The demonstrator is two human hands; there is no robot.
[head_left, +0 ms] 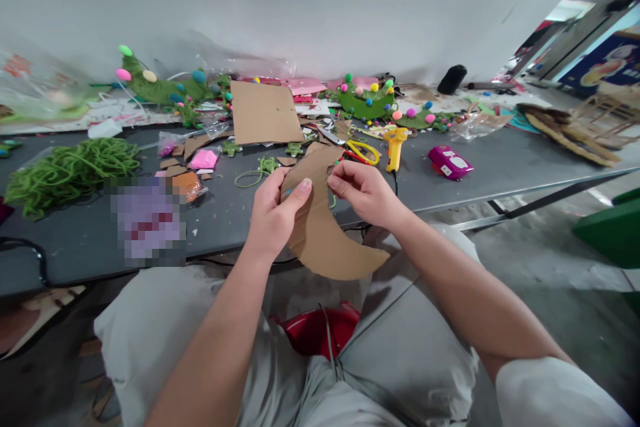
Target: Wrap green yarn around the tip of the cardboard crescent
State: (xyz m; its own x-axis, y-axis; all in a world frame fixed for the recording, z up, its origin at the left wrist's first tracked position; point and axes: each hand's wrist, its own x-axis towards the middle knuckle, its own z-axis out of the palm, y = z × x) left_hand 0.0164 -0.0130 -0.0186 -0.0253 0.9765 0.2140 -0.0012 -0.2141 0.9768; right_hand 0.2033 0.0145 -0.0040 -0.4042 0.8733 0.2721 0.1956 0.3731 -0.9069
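Note:
A crescent-shaped piece of brown cardboard [323, 230] is held up over my lap, in front of the table edge. My left hand [280, 210] grips its left side, thumb flat on the face and fingers behind. Close to the inner edge of the upper part, my right hand [363, 190] is closed in a pinch. What lies between those fingertips is too small to make out. A bit of green shows just below them. Behind the hands are a yellow hot glue gun [395, 147] and scissors with yellow handles [363, 152].
On the grey table [225, 227] lie a heap of green yarn [75, 170], a cardboard sheet [265, 113], cardboard scraps and a purple packet [450, 162]. Green crescents with coloured pompoms [367, 103] rest along the wall. A green bin [610, 230] stands at right.

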